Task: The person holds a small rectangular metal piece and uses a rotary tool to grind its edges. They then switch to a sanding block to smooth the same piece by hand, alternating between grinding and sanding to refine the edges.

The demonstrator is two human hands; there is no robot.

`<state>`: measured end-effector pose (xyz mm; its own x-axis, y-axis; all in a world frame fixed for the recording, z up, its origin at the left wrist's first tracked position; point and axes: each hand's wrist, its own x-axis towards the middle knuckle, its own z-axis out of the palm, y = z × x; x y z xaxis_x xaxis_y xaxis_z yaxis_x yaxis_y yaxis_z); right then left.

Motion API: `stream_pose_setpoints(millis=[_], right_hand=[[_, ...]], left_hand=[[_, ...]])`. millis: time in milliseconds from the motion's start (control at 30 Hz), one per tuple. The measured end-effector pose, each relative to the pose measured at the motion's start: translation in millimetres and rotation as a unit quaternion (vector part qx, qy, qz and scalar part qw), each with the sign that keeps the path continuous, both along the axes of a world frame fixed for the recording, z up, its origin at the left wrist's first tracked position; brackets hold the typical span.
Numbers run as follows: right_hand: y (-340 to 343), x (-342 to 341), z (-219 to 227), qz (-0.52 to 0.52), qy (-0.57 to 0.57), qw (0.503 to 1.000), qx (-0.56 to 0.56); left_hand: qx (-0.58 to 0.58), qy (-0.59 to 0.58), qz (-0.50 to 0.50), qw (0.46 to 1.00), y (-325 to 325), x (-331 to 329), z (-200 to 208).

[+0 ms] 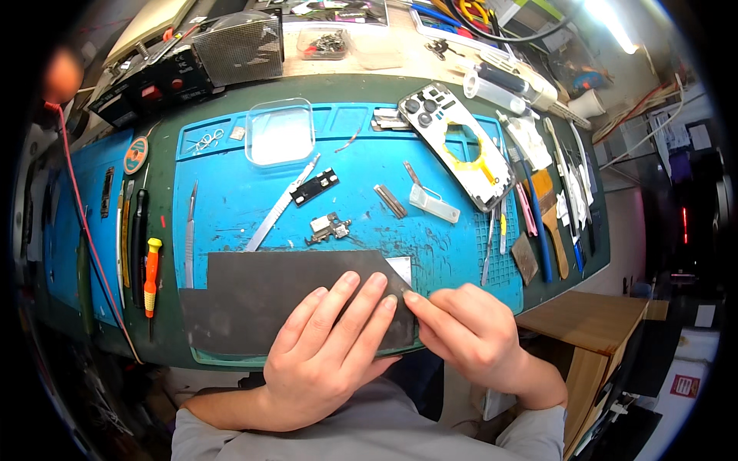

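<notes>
A dark grey sheet (254, 284), matte like sandpaper, lies across the near part of the blue work mat (231, 219). Its top right corner is cut at a slant. My left hand (327, 346) rests flat on the sheet with its fingers stretched out. My right hand (469, 330) is closed in a pinch at the sheet's right edge, close to the left fingertips. What the pinch holds is too small and hidden to make out. A small white piece (400, 267) shows beside the slanted corner.
Beyond the sheet lie tweezers (280, 203), a black phone part (316, 187), a small metal part (329, 227) and a clear dish (280, 132). A phone frame (459, 146) lies at the far right. Screwdrivers (152, 276) stand left; several tools and a scraper (552, 230) lie right.
</notes>
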<state>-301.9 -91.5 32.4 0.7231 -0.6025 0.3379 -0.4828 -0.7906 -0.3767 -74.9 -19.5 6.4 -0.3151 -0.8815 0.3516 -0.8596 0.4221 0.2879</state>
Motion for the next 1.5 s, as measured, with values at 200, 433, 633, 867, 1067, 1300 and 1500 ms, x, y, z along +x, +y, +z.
stream_pose_setpoints(millis=[200, 433, 633, 867, 1067, 1300, 1500], right_hand=[[-0.8, 1.5, 0.8, 0.000, 0.005, 1.000, 0.000], [2.3, 0.4, -1.6, -0.004, -0.005, 1.000, 0.002], [0.5, 0.1, 0.3, -0.002, 0.003, 1.000, 0.003], [-1.3, 0.0, 0.6, 0.002, 0.012, 1.000, 0.003], [-2.5, 3.1, 0.4, 0.002, 0.006, 1.000, -0.001], [-2.6, 5.0, 0.2, -0.006, 0.005, 1.000, -0.003], [-4.8, 6.0, -1.5, -0.006, -0.014, 1.000, 0.002]], left_hand=[[0.002, -0.002, -0.001, 1.000, 0.1, 0.2, 0.1], [0.004, -0.002, -0.002, 1.000, 0.1, -0.1, 1.0], [0.003, -0.001, 0.000, 1.000, 0.2, -0.4, 1.0], [0.005, 0.001, 0.000, 1.000, -0.2, -0.9, 1.7], [0.005, -0.005, -0.001, 1.000, 0.0, -0.5, 1.3], [0.004, -0.010, -0.004, 1.000, -0.4, 0.7, 1.7], [0.004, -0.004, 0.000, 1.000, 0.6, -0.2, 0.2]])
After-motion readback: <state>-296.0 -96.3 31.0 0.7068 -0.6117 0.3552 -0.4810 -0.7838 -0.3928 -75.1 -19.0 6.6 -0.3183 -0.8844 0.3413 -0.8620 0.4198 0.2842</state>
